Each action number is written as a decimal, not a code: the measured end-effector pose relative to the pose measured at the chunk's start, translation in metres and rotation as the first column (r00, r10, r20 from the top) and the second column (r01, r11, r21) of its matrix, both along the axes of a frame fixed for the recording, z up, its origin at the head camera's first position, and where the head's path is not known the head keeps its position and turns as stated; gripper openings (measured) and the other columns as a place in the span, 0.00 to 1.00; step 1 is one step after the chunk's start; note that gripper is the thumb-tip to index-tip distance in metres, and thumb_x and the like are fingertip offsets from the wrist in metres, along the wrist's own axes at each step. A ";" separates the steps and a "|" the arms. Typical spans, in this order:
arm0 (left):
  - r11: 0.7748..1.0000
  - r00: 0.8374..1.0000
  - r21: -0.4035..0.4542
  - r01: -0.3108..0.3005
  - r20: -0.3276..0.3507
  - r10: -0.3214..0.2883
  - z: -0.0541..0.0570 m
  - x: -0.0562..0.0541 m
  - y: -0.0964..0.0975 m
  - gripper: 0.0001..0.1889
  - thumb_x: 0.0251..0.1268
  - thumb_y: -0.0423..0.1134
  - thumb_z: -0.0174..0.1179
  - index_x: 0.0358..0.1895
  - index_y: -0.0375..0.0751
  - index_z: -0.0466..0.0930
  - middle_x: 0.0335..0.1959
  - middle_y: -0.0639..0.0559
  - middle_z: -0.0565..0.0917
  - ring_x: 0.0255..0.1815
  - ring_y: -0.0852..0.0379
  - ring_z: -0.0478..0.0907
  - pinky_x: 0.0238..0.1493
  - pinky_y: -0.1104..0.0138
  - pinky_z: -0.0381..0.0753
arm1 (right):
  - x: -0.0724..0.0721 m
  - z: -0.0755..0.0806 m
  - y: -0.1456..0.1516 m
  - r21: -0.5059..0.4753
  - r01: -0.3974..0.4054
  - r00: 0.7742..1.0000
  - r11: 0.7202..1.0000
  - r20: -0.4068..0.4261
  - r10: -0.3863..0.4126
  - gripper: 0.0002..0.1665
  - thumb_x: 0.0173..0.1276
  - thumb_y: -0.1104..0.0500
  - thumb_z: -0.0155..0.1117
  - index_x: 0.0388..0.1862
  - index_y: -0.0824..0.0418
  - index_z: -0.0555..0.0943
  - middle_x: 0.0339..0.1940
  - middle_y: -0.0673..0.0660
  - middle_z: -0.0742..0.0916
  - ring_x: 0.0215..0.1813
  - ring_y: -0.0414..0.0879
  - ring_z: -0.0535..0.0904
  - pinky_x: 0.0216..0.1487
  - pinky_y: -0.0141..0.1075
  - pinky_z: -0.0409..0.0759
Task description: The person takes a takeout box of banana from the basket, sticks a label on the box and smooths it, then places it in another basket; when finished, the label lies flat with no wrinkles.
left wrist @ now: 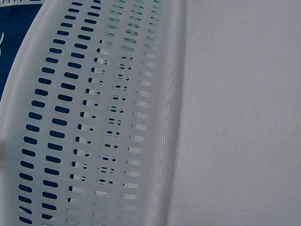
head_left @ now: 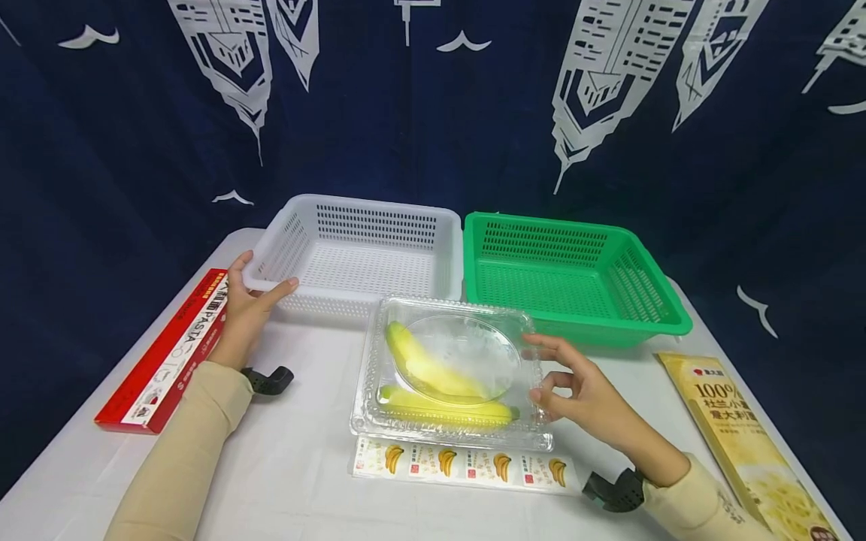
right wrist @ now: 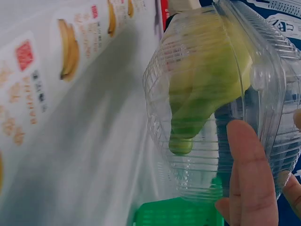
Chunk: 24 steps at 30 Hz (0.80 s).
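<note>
My left hand (head_left: 246,312) grips the front left corner of a white plastic basket (head_left: 379,201), thumb over the rim. In the left wrist view the slotted wall of that basket (left wrist: 61,110) fills the left half; the hand is almost wholly out of sight there. My right hand (head_left: 588,391) holds the right side of a clear plastic clamshell box (head_left: 467,304) between thumb and fingers. Two yellow-green bananas (head_left: 446,409) lie inside it, and the lid looks closed. The right wrist view shows fingers (right wrist: 251,174) against the ribbed box (right wrist: 197,174), which appears lifted off the table.
A green basket (head_left: 656,285) stands beside the white one. A strip of banana stickers (head_left: 467,466) lies just in front of the box. At the left lies a red pasta box (head_left: 169,353), at the right a yellow pasta package (head_left: 744,436). Behind the table (head_left: 291,466) hangs a dark blue curtain (head_left: 419,128).
</note>
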<state>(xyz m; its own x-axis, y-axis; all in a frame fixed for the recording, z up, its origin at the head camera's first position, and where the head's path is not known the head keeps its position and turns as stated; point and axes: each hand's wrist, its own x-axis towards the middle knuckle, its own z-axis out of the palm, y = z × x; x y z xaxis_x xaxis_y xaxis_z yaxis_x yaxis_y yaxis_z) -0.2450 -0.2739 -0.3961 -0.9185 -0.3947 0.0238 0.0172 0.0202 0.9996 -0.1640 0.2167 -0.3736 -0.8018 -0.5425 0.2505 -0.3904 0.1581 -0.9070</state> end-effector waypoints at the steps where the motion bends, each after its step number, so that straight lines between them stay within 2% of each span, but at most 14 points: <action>1: 1.000 1.000 0.001 -0.001 -0.003 0.001 0.000 0.000 0.000 0.53 0.73 0.30 0.68 0.89 0.58 0.42 0.87 0.48 0.56 0.77 0.53 0.61 0.74 0.67 0.68 | 0.001 -0.002 0.002 0.001 0.000 1.000 1.000 0.012 0.000 0.41 0.75 0.74 0.64 0.83 0.59 0.67 0.71 0.76 0.73 0.35 0.43 0.85 0.30 0.44 0.90; 4: 1.000 1.000 0.004 -0.001 -0.015 0.001 0.000 0.000 0.000 0.52 0.73 0.30 0.68 0.89 0.57 0.42 0.86 0.47 0.57 0.75 0.53 0.63 0.69 0.69 0.69 | 0.003 -0.007 0.006 0.001 -0.001 0.999 1.000 0.052 0.001 0.40 0.75 0.74 0.64 0.83 0.54 0.68 0.73 0.77 0.70 0.36 0.42 0.85 0.31 0.43 0.90; 5: 1.000 1.000 0.004 0.000 -0.016 0.000 0.000 0.000 0.000 0.52 0.73 0.29 0.68 0.89 0.57 0.42 0.86 0.47 0.57 0.75 0.53 0.63 0.69 0.70 0.69 | 0.004 -0.008 0.008 0.008 0.001 0.998 1.000 0.068 -0.002 0.40 0.76 0.74 0.64 0.83 0.54 0.68 0.73 0.80 0.68 0.36 0.41 0.85 0.31 0.43 0.90; 9: 1.000 1.000 0.001 0.004 -0.007 -0.004 -0.001 -0.001 -0.001 0.53 0.73 0.30 0.68 0.89 0.58 0.41 0.86 0.47 0.56 0.76 0.52 0.62 0.73 0.67 0.68 | 0.004 -0.011 0.013 0.045 0.026 0.990 0.999 0.138 -0.032 0.39 0.77 0.70 0.65 0.83 0.60 0.66 0.76 0.82 0.64 0.37 0.42 0.86 0.33 0.43 0.90; 12: 1.000 1.000 -0.002 0.004 -0.001 -0.004 -0.001 -0.001 -0.001 0.53 0.73 0.30 0.68 0.89 0.59 0.41 0.87 0.48 0.56 0.76 0.52 0.62 0.73 0.66 0.67 | 0.001 -0.014 0.016 0.077 0.055 0.982 0.995 0.178 -0.068 0.40 0.77 0.69 0.65 0.83 0.64 0.63 0.76 0.83 0.64 0.37 0.43 0.86 0.33 0.45 0.90; 17: 1.000 1.000 -0.001 0.003 0.006 -0.003 0.000 -0.002 -0.001 0.53 0.73 0.31 0.68 0.89 0.59 0.41 0.86 0.48 0.57 0.75 0.54 0.62 0.72 0.66 0.67 | -0.009 -0.018 0.019 0.091 0.081 0.968 0.993 0.231 -0.100 0.40 0.78 0.68 0.63 0.84 0.64 0.62 0.74 0.81 0.68 0.35 0.44 0.85 0.34 0.45 0.90; 22: 1.000 0.999 -0.025 -0.007 0.037 0.008 0.004 0.000 0.000 0.53 0.73 0.33 0.69 0.89 0.58 0.41 0.85 0.47 0.58 0.69 0.57 0.63 0.67 0.68 0.66 | -0.017 -0.023 0.021 0.081 0.093 0.965 0.992 0.240 -0.110 0.38 0.78 0.68 0.63 0.84 0.64 0.63 0.73 0.81 0.70 0.38 0.46 0.86 0.34 0.46 0.91; 24: 0.999 0.999 -0.032 -0.006 0.048 0.007 0.006 0.002 0.001 0.53 0.73 0.33 0.69 0.89 0.57 0.41 0.85 0.46 0.58 0.71 0.56 0.63 0.69 0.68 0.65 | -0.019 -0.024 0.021 0.079 0.097 0.965 0.992 0.237 -0.113 0.38 0.78 0.68 0.63 0.84 0.63 0.64 0.73 0.81 0.70 0.39 0.47 0.86 0.34 0.45 0.91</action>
<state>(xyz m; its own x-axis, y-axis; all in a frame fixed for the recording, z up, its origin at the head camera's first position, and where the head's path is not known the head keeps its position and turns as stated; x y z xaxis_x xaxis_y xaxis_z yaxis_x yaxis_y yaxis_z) -0.2434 -0.2730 -0.3905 -0.9162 -0.4006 -0.0072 -0.0307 0.0524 0.9982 -0.1829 0.2382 -0.3976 -0.8875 -0.4607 0.0094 -0.1395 0.2492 -0.9584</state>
